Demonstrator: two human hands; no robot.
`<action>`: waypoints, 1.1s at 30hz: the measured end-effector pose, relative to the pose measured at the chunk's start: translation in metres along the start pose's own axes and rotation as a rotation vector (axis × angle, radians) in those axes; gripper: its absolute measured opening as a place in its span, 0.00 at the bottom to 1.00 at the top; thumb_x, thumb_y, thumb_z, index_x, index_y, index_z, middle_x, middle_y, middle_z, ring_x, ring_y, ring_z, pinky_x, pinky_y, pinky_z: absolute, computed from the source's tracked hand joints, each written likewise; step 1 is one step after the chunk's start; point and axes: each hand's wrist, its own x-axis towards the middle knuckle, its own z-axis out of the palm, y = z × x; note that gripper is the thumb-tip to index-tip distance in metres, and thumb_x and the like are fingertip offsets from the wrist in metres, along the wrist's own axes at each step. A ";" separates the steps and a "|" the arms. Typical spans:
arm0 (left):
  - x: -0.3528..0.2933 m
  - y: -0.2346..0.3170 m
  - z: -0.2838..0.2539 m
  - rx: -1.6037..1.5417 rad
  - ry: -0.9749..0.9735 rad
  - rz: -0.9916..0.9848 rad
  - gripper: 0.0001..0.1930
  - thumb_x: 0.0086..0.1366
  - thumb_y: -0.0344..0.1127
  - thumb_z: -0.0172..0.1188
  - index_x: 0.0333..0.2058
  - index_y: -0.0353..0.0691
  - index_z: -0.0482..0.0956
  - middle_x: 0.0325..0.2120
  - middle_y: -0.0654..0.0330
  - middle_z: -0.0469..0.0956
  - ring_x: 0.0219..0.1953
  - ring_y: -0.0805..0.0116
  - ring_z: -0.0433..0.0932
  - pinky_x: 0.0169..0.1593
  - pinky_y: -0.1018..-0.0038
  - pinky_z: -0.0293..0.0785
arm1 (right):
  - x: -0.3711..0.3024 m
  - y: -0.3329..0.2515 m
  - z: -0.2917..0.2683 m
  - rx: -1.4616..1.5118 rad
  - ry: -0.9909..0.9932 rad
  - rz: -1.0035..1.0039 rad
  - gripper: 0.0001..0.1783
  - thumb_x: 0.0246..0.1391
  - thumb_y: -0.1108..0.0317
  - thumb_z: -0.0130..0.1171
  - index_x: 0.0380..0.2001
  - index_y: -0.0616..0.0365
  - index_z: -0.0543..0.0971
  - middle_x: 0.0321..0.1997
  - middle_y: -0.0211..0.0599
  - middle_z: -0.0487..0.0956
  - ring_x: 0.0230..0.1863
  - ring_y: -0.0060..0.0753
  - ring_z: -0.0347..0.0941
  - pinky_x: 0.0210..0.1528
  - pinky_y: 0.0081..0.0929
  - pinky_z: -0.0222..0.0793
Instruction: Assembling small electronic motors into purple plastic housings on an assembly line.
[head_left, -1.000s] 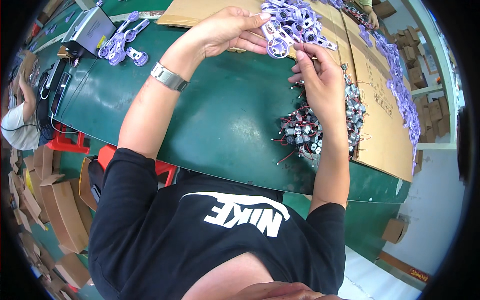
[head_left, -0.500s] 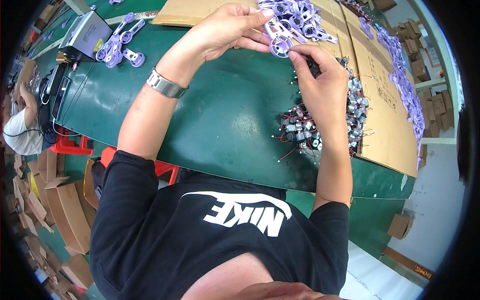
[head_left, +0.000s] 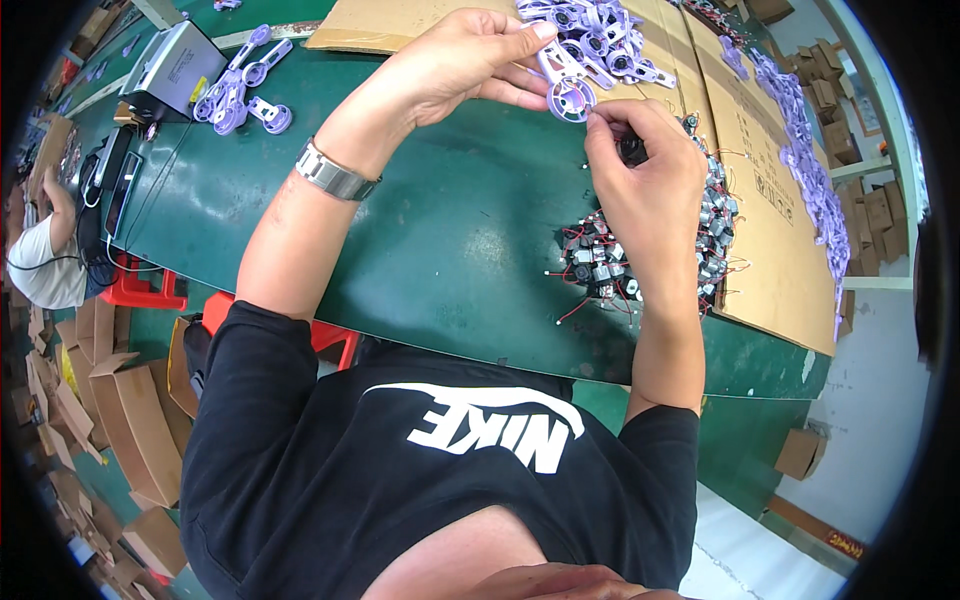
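Over the far side of the green table, my left hand (head_left: 470, 65) holds a light purple plastic part (head_left: 560, 68) between thumb and fingers. The part has a flat arm and a round, spoked ring at its near end. My right hand (head_left: 655, 165) is closed in a pinch at the ring's right edge. Anything between those fingertips is too small or hidden to make out. Behind the held part lies a heap of similar purple parts (head_left: 615, 50). Below and around my right hand spreads a pile of small metal motors (head_left: 605, 265) with thin red and black wires.
Flattened cardboard (head_left: 755, 200) covers the table's right side, with a row of purple parts (head_left: 812, 180) along it. At the left stand a grey box-shaped device (head_left: 175, 70) and more purple parts (head_left: 228, 105). Another person (head_left: 50, 265) sits at the far left, near red stools (head_left: 140, 290).
Both hands and the purple part have shifted slightly right and nearer to me. The part's ring has turned a little, and the right-hand pinch stays at its edge.
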 end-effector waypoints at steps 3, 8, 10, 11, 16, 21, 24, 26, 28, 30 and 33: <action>-0.002 0.003 0.005 -0.002 -0.005 -0.007 0.23 0.74 0.49 0.62 0.48 0.29 0.79 0.44 0.53 0.83 0.46 0.65 0.85 0.51 0.68 0.87 | -0.001 0.001 -0.001 0.007 -0.041 0.024 0.03 0.54 0.76 0.65 0.32 0.64 0.84 0.28 0.42 0.81 0.27 0.39 0.79 0.34 0.33 0.74; -0.003 0.002 0.008 0.014 -0.046 -0.003 0.21 0.75 0.49 0.61 0.46 0.32 0.81 0.43 0.55 0.83 0.45 0.67 0.85 0.52 0.69 0.87 | 0.000 0.002 -0.001 -0.003 -0.071 0.020 0.04 0.54 0.75 0.65 0.32 0.65 0.84 0.28 0.43 0.82 0.28 0.40 0.80 0.35 0.34 0.75; -0.004 0.001 0.009 0.023 -0.039 0.006 0.21 0.75 0.50 0.61 0.46 0.33 0.81 0.42 0.56 0.83 0.45 0.68 0.84 0.52 0.69 0.86 | 0.000 0.002 -0.001 0.013 -0.072 0.051 0.04 0.55 0.75 0.64 0.32 0.65 0.84 0.28 0.44 0.82 0.28 0.40 0.80 0.35 0.34 0.75; -0.004 0.000 0.010 0.032 -0.033 0.016 0.21 0.75 0.50 0.61 0.46 0.33 0.81 0.42 0.57 0.83 0.44 0.68 0.84 0.51 0.69 0.86 | 0.000 0.002 -0.001 0.028 -0.073 0.082 0.04 0.55 0.75 0.64 0.32 0.65 0.84 0.28 0.44 0.82 0.28 0.40 0.81 0.35 0.34 0.75; -0.008 0.004 0.016 0.056 -0.080 0.027 0.21 0.75 0.50 0.61 0.47 0.34 0.80 0.41 0.58 0.82 0.43 0.69 0.83 0.52 0.69 0.86 | 0.001 0.006 0.004 0.058 -0.025 0.116 0.04 0.56 0.74 0.64 0.33 0.65 0.84 0.28 0.44 0.82 0.28 0.39 0.80 0.35 0.34 0.76; -0.007 0.000 0.021 0.061 -0.027 0.010 0.21 0.75 0.49 0.61 0.48 0.34 0.79 0.44 0.58 0.81 0.46 0.70 0.82 0.53 0.68 0.86 | -0.001 0.011 0.011 0.069 -0.022 0.037 0.05 0.56 0.75 0.66 0.35 0.65 0.83 0.29 0.43 0.82 0.29 0.39 0.80 0.36 0.33 0.76; -0.008 0.002 0.021 0.048 -0.059 0.033 0.21 0.75 0.49 0.62 0.48 0.33 0.79 0.45 0.58 0.80 0.48 0.69 0.81 0.54 0.67 0.85 | 0.000 0.011 0.012 0.048 -0.004 0.015 0.11 0.54 0.78 0.67 0.41 0.64 0.80 0.36 0.42 0.82 0.35 0.37 0.80 0.40 0.30 0.77; -0.005 -0.004 0.017 0.049 -0.023 0.057 0.21 0.74 0.48 0.62 0.48 0.33 0.79 0.43 0.58 0.80 0.47 0.68 0.81 0.54 0.67 0.85 | 0.002 0.003 0.008 0.284 -0.056 0.212 0.17 0.52 0.82 0.67 0.45 0.64 0.77 0.43 0.42 0.81 0.41 0.35 0.81 0.44 0.30 0.78; -0.005 -0.004 0.015 0.045 -0.013 0.050 0.21 0.74 0.48 0.62 0.48 0.32 0.79 0.43 0.58 0.80 0.46 0.68 0.81 0.54 0.67 0.85 | 0.002 0.010 0.001 0.405 -0.125 0.267 0.19 0.52 0.85 0.66 0.47 0.65 0.76 0.47 0.41 0.80 0.45 0.33 0.81 0.46 0.30 0.80; -0.005 -0.002 0.014 0.041 -0.006 0.045 0.21 0.74 0.48 0.63 0.48 0.32 0.79 0.42 0.58 0.80 0.46 0.69 0.82 0.54 0.67 0.85 | 0.002 0.018 -0.002 0.388 -0.166 0.179 0.19 0.52 0.86 0.66 0.47 0.64 0.77 0.46 0.41 0.81 0.47 0.31 0.81 0.47 0.30 0.80; -0.006 0.000 0.014 0.041 0.024 0.048 0.21 0.74 0.48 0.63 0.48 0.32 0.79 0.41 0.58 0.81 0.45 0.69 0.82 0.54 0.68 0.85 | 0.003 0.014 0.001 0.267 -0.079 0.092 0.16 0.52 0.83 0.68 0.44 0.62 0.81 0.42 0.40 0.84 0.46 0.33 0.82 0.46 0.29 0.80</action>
